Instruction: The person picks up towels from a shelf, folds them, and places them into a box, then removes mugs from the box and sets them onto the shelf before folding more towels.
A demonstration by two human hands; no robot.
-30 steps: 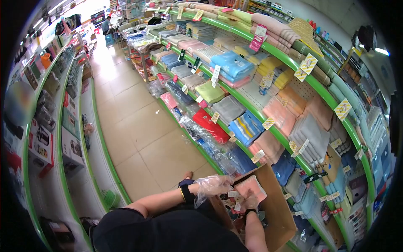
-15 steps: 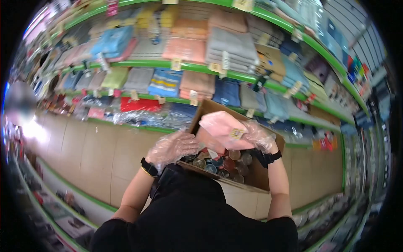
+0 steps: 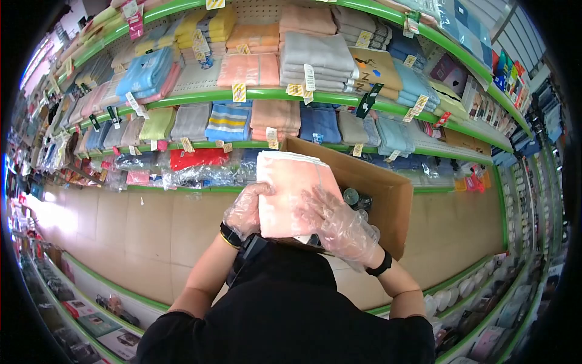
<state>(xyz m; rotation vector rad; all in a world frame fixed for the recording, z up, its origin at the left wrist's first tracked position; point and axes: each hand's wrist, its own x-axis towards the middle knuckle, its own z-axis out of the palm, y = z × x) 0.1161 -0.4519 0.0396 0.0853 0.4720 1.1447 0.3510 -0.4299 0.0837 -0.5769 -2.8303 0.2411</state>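
A folded pink towel [image 3: 291, 188] with a pale edge lies over the left part of an open cardboard box [image 3: 388, 200]. My left hand [image 3: 245, 209], in a clear plastic glove, grips the towel's left edge. Gloved as well, my right hand [image 3: 342, 227] rests on the towel's lower right with its fingers spread. Several round clear-topped items [image 3: 351, 196] show inside the box beside the towel; the rest of them are hidden under it.
Green-edged shelves [image 3: 260, 94] of folded towels run across the front, with price tags hanging from them. Tiled floor [image 3: 145, 224] lies below. More low shelves [image 3: 91, 282] stand behind on the left and right.
The pink towel has moved left and now lies flat and square, where it was bunched in my right hand. My left hand has closed on its edge; my right hand has spread over it.
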